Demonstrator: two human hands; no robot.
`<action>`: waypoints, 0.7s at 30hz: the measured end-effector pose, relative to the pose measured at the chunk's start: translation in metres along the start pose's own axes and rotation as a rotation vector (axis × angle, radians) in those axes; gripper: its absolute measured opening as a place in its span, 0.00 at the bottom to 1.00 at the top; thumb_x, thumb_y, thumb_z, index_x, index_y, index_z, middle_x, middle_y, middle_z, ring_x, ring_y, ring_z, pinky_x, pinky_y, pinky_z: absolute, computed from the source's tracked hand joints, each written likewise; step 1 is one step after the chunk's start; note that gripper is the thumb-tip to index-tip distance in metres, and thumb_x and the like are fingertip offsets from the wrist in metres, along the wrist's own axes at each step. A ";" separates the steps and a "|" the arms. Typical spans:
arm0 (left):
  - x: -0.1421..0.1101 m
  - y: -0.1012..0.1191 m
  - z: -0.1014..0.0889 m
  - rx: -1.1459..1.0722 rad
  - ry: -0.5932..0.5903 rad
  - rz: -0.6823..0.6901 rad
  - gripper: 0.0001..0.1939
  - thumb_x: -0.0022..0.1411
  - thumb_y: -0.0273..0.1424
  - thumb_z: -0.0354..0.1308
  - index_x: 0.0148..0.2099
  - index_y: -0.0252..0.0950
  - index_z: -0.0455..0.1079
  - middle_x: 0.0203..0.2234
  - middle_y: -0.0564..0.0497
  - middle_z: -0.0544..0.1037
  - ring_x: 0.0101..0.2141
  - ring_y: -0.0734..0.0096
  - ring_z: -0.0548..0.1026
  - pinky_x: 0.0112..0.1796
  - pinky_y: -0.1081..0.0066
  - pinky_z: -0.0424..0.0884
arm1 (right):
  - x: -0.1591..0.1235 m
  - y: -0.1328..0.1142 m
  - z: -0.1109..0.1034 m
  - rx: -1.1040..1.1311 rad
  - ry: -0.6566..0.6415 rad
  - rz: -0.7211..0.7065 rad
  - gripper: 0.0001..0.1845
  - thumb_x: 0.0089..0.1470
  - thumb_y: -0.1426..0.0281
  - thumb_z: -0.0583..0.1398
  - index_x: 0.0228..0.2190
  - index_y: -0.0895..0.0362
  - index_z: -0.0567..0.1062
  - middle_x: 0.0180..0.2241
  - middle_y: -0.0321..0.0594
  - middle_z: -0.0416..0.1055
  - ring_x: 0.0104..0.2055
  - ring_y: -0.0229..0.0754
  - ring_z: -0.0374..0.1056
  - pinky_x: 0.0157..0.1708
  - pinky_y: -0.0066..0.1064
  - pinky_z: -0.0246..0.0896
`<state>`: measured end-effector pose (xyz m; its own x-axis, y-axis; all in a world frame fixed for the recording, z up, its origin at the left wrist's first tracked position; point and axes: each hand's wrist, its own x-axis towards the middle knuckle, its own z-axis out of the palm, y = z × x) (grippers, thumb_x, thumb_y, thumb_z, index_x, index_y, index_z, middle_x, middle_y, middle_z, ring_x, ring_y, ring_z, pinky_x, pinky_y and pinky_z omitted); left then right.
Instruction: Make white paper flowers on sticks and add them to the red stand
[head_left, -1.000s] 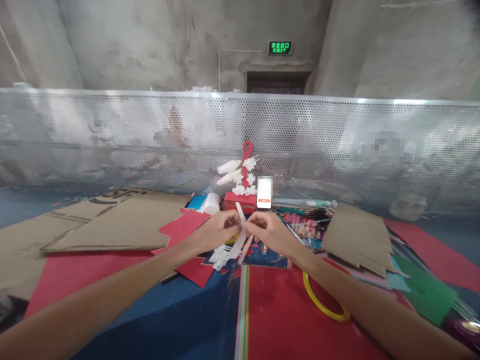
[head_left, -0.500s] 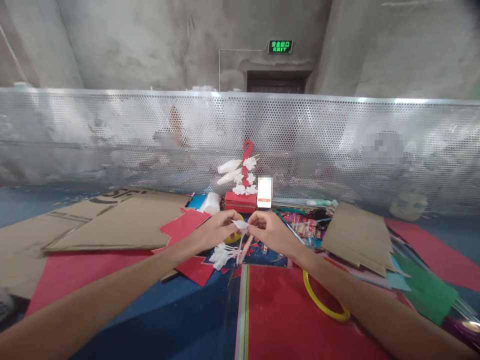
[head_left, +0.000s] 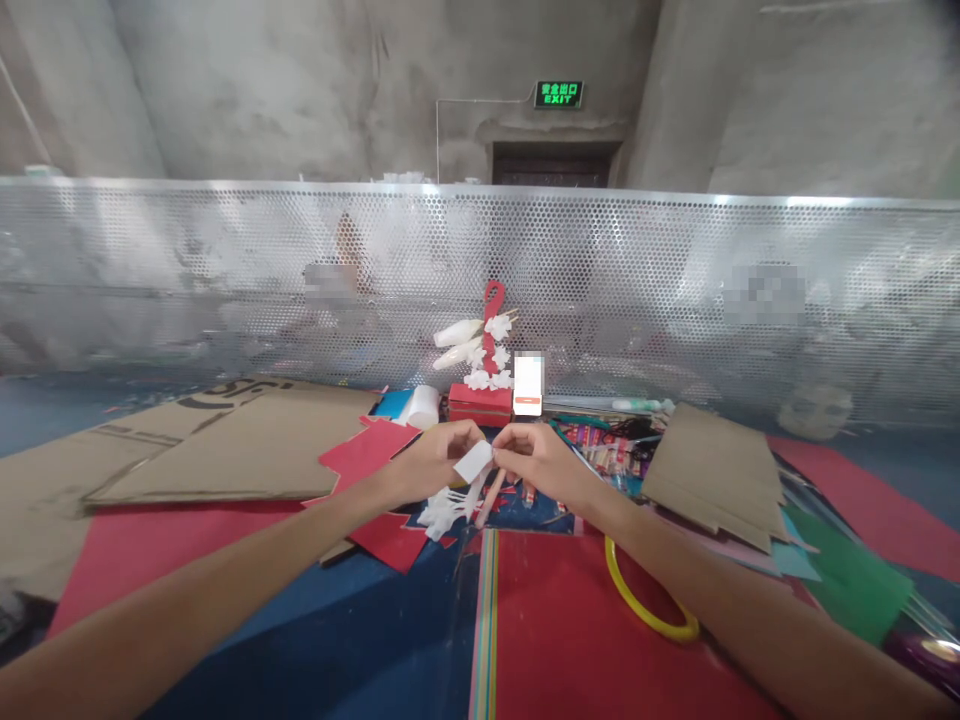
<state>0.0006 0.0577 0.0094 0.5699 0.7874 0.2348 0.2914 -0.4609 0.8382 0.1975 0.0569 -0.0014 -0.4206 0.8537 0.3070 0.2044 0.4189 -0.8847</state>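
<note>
Head cam: at far L, cardbd (head_left: 225, 450) is laid over a red sheet (head_left: 157, 540); red offcuts (head_left: 367, 455) are strewn just R of it, w/ a white roll (head_left: 424, 405) set behind. Nr ctr, L hand (head_left: 435, 462) is held above the blue table (head_left: 322, 630), fingers curled, white strip (head_left: 473, 463) pinched btwn thumb & fingers. Below it, white flowers (head_left: 441, 513) are bunched. Strip is held up btwn both hands, broad end turned to cam. Behind, a red box (head_left: 480, 403) is seen, w/ a curl-topped red post (head_left: 493, 297) above & white blooms (head_left: 499, 327) set along it. Pale rod (head_left: 490, 498) is seen tilted below strip; its contacts can't be told. Phone (head_left: 528, 388) is stood upright just R of box. By R hand (head_left: 544, 468), strip's R edge is pinched btwn thumb & forefinger. Nearer cam, a red stack (head_left: 592, 630) is partly overlapped by a yellow ring (head_left: 646, 612). At far R, a green sheet (head_left: 847, 575) is spread.
</note>
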 end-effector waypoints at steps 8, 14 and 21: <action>0.003 -0.008 -0.001 0.082 0.134 -0.005 0.07 0.52 0.29 0.58 0.34 0.35 0.63 0.25 0.55 0.70 0.25 0.75 0.67 0.26 0.75 0.61 | 0.001 0.005 0.000 -0.054 0.036 0.049 0.04 0.51 0.69 0.58 0.28 0.57 0.69 0.21 0.33 0.67 0.20 0.32 0.62 0.16 0.20 0.55; -0.003 0.006 0.003 0.202 0.099 0.042 0.07 0.59 0.34 0.55 0.36 0.34 0.67 0.24 0.54 0.72 0.24 0.75 0.69 0.27 0.74 0.63 | -0.003 -0.004 0.005 -0.028 -0.036 -0.027 0.11 0.50 0.64 0.62 0.31 0.56 0.66 0.25 0.33 0.68 0.22 0.32 0.63 0.17 0.22 0.56; -0.002 0.008 0.002 0.267 0.098 0.032 0.06 0.57 0.31 0.54 0.34 0.34 0.71 0.26 0.52 0.74 0.27 0.73 0.69 0.28 0.74 0.62 | -0.002 -0.002 0.003 -0.013 0.018 -0.013 0.06 0.48 0.75 0.59 0.30 0.56 0.66 0.24 0.34 0.72 0.26 0.36 0.69 0.24 0.24 0.60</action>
<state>0.0032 0.0511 0.0148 0.5088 0.8007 0.3162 0.4739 -0.5671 0.6737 0.1951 0.0534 -0.0014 -0.4077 0.8534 0.3248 0.2107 0.4340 -0.8759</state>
